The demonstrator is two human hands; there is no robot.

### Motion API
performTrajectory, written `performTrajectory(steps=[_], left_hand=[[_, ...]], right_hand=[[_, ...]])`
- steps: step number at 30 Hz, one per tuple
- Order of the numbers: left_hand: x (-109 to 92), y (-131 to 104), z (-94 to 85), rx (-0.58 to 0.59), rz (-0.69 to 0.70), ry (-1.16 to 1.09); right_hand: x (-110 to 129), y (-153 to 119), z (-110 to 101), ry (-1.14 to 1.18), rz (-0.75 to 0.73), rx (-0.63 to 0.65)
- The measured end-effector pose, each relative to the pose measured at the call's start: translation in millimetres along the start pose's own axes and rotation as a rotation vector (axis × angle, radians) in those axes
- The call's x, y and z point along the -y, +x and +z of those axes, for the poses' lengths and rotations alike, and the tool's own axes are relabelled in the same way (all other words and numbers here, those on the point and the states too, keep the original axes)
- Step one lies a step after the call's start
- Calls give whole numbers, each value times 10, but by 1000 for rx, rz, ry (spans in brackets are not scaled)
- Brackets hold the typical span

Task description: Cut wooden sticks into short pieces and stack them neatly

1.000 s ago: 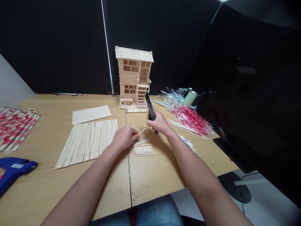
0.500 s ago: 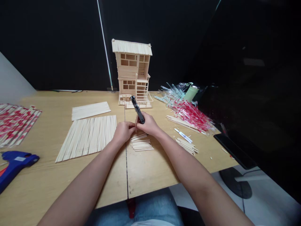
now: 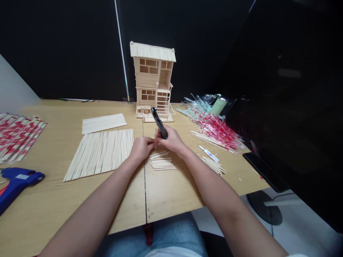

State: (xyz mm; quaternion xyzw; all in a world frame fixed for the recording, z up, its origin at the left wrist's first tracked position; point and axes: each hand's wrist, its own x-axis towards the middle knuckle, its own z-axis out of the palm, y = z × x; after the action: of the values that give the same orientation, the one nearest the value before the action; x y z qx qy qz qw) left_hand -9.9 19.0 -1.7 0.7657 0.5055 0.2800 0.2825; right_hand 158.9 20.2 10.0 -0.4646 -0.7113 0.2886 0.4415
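My left hand (image 3: 141,147) is closed, its thumb and fingertips pinching a short thin wooden stick (image 3: 155,134) held upright. Against it, my right hand (image 3: 172,138) also touches the stick with its fingertips while gripping a black tool (image 3: 159,123) that looks like a folding knife; its blade, if any, is not visible. Below both hands lies a small row of cut wooden sticks (image 3: 162,164). Behind them stands a two-storey model house (image 3: 147,78) built of sticks, with a roof, window frames and a ladder-like front.
A wide stick panel (image 3: 102,153) and a smaller one (image 3: 104,123) lie left. A blue glue gun (image 3: 20,180) and wrapped sticks (image 3: 20,135) are far left. Right are plastic wrappers (image 3: 219,130), a green bottle (image 3: 218,106), a white cutter (image 3: 209,154) and more sticks (image 3: 213,165).
The camera view has shifted slightly. Both hands stay together at the stick, which shows more clearly now, and the black tool is still in my right hand.
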Motion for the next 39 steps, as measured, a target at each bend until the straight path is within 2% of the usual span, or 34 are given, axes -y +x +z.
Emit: performTrajectory(steps=[9, 17, 21, 24, 28, 32, 39], left_hand=[[-45, 10, 13, 10, 60, 107], [-70, -9, 26, 26, 85, 180], [-87, -5, 16, 23, 81, 209], [-126, -5, 6, 18, 81, 259], [-212, -21, -17, 26, 72, 426], [-280, -45, -44, 38, 51, 566], [-322, -88, -109, 68, 67, 645]], right_hand=[[48, -10, -106, -12, 48, 57], [411, -272, -349, -443, 241, -50], [512, -445, -402, -633, 305, 2], [522, -561, -399, -707, 331, 79], [517, -654, -367, -751, 348, 106], [532, -674, -341, -765, 360, 123], [526, -665, -245, -853, 388, 151]])
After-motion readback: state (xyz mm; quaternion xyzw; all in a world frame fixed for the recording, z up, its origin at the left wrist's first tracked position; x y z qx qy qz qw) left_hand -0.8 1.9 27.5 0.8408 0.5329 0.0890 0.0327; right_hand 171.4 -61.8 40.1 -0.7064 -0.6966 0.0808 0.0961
